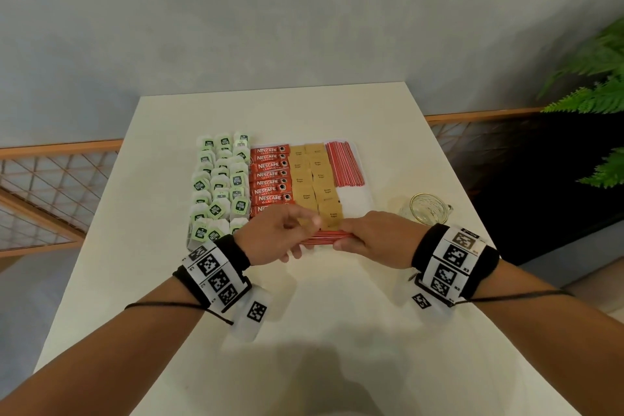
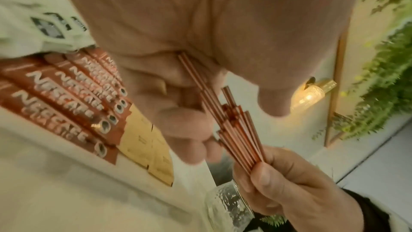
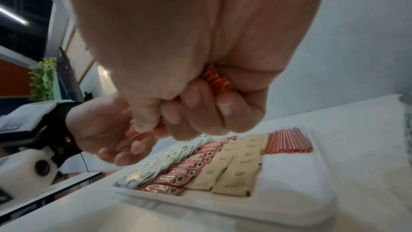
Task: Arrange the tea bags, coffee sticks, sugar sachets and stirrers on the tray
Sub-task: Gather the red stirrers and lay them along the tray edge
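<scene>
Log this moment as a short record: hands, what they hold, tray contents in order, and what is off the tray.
left hand: grips one end of the stirrer bundle
right hand: grip closed round the other end
held bundle: red stirrers, above the tray's near edge
tray: white; near right part bare
tray order, left to right: tea bags, coffee sticks, sugar sachets, laid stirrers
off tray: glass, on the table to the right
</scene>
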Motion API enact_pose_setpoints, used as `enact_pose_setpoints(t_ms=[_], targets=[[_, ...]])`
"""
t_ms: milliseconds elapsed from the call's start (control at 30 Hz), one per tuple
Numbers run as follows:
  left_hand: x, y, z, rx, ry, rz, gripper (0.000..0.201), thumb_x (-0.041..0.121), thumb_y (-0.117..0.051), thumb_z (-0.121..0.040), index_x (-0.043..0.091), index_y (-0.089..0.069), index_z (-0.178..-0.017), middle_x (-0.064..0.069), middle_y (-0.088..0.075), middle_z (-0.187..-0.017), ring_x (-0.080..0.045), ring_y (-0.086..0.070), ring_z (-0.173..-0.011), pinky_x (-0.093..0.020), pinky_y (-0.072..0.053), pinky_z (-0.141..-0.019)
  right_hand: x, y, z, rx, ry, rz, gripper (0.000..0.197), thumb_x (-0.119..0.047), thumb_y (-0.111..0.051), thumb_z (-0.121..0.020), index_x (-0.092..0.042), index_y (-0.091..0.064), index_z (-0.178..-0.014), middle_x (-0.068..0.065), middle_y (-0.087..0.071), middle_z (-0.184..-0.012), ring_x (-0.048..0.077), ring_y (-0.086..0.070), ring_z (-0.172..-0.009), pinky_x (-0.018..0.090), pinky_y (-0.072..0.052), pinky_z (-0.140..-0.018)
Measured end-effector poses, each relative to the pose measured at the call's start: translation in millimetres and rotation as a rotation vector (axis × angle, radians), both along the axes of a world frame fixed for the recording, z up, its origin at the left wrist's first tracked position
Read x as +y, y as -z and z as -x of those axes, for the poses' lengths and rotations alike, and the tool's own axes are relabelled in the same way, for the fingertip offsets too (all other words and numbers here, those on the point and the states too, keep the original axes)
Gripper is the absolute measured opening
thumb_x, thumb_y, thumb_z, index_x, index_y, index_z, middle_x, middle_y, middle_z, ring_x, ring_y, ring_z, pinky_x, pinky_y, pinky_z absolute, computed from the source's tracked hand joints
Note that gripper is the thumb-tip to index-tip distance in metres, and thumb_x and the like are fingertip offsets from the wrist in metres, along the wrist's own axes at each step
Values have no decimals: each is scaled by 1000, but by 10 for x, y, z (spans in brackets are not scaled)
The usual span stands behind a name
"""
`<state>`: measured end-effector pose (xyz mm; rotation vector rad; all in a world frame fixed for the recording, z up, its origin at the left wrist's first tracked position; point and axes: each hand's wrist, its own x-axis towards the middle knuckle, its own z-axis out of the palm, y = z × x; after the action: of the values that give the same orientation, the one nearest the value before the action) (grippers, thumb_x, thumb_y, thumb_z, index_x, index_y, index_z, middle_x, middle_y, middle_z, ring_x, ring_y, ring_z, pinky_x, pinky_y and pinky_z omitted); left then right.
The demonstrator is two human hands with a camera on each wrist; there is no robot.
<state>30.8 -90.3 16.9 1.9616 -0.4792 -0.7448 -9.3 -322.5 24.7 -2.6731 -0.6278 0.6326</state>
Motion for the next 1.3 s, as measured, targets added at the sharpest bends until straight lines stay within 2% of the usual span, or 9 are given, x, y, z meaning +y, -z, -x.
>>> enact_pose_setpoints(t_ms=[133,267,433,567,733,833,933,1200,1300], targets=[[-213,5,68,53,-235,66,59,63,-35,-97,18,-72,-103,-2,-75,-79,-23,-71,-64,-28,-52,-47,142,31,14,49,40,-136,36,-47,-47,-104,-24,-57,-129,-17,-53,-76,0,-54,-68,21,-41,-65],[-325,88,17,-58,-222,41,46,38,-42,-105,9,-71,-86,-8,-70,-66,-20,-63,-49,-26,-46,-47,211,63,7,20,98,-247,36,-49,-61,-97,-25,-64,-122,-17,-62,-85,-2,-58,-69,15,-43,-64],[-307,143,13,-217,-3,-135,55,27,-42,-106,17,-53,-53,10,-50,-43,-4,-41,-40,-24,-36,-50,146,57,6,-95,210,-334,28,-46,-65,-93,-24,-64,-75,-14,-54,-59,5,-50,-53,16,-36,-53],[-275,187,-48,-261,-57,-144,54,27,-42,-105,19,-54,-53,5,-48,-48,-8,-40,-43,-25,-35,-53,109,-50,-31,-135,397,-521,37,-23,-49,-102,-12,-65,-70,-6,-57,-59,6,-43,-49,22,-33,-53],[-300,240,-41,-211,-224,-80,55,33,-45,-104,11,-64,-57,-3,-55,-53,-10,-45,-45,-27,-39,-54,150,-80,-125,-91,685,-458,61,-48,-31,-107,-13,-73,-80,1,-70,-68,1,-51,-46,22,-38,-55],[-341,239,13,-250,-205,-50,59,39,-42,-105,1,-68,-67,-13,-59,-58,-14,-47,-50,-31,-40,-55,242,3,-127,-110,654,-418,59,-42,-39,-107,-15,-53,-56,-4,-53,-51,7,-43,-44,22,-33,-49],[-336,215,105,-325,-109,-41,58,47,-36,-105,8,-67,-75,9,-53,-55,-5,-44,-51,-24,-37,-54,162,58,-174,-148,628,-370,63,-40,-50,-104,-19,-35,-47,-9,-32,-39,10,-31,-38,19,-27,-43],[-363,236,27,-523,238,-196,24,33,-47,-105,16,-53,-90,5,-54,-74,-10,-50,-62,-28,-41,-59,66,-24,-271,-179,636,-427,58,-41,-55,-101,-13,-47,-51,-9,-41,-41,9,-34,-41,22,-35,-47],[-396,231,-54,-385,142,-109,29,28,-43,-107,19,-43,-79,8,-43,-64,-5,-36,-51,-23,-31,-53,38,-109,-308,-47,740,-783,31,-42,-63,-98,-12,-68,-95,0,-63,-62,11,-49,-48,26,-42,-49]])
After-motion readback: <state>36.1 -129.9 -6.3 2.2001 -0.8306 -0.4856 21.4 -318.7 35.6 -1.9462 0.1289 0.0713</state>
